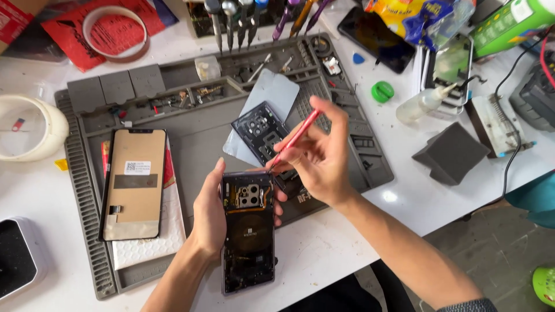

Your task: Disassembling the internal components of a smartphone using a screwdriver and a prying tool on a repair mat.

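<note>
Head view: white label (137, 167) on tan screen panel (133, 185), left of opened phone (248, 231).

I saw the opened phone (248, 231) at the near edge of the work mat (196, 136), cradled from the left by my left hand (209, 215). My right hand (318, 156) was just right of its top, holding a slim tool (296, 137). Behind it lay a back cover (263, 132); left of it, a screen panel (134, 184).
</note>
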